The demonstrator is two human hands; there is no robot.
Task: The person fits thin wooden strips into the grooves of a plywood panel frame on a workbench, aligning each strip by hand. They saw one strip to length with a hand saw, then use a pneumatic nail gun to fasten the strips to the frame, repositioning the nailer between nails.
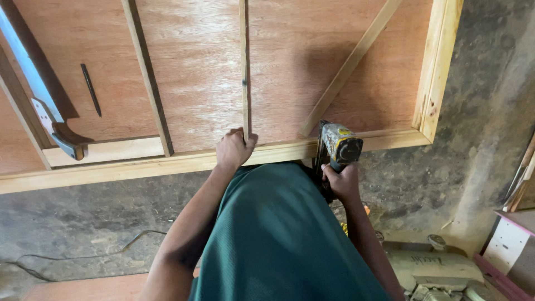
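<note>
Left hand [234,149] closed around the near end of a thin pale wooden slat [244,67], fingers curled over it, thumb side toward 3 o'clock; the slat runs from the hand straight to 12 o'clock and is cut off by the top edge; its near end is hidden under the fingers, so whether it touches the frame rail cannot be told. Right hand [341,183] wrapped shut on the grip of a worn grey-and-yellow nail gun [337,146]; the grip itself is hidden by the fingers and the green garment; the gun's nose sits at the near light wooden frame rail [111,170], at 3 o'clock from the left hand; exact contact point hard to make out. The rail borders a large reddish-brown plywood panel [195,72]; two more slats lie on it, one leaning at 11 o'clock [147,78], one diagonal at 1 o'clock [351,64], both cut off at the top. At 10 o'clock, a handsaw with a blue-tinted blade and dark handle [47,106], blade tip out of frame; just beside it a dark slim pencil-like stick [91,89], kind unclear. A dark green shirt [278,239] fills the lower middle and hides the body below. At 5 o'clock, a dusty beige machine [434,270], partly cut off; at 8 o'clock, a thin dark cable [83,256] on the rough grey concrete floor [473,111].
</note>
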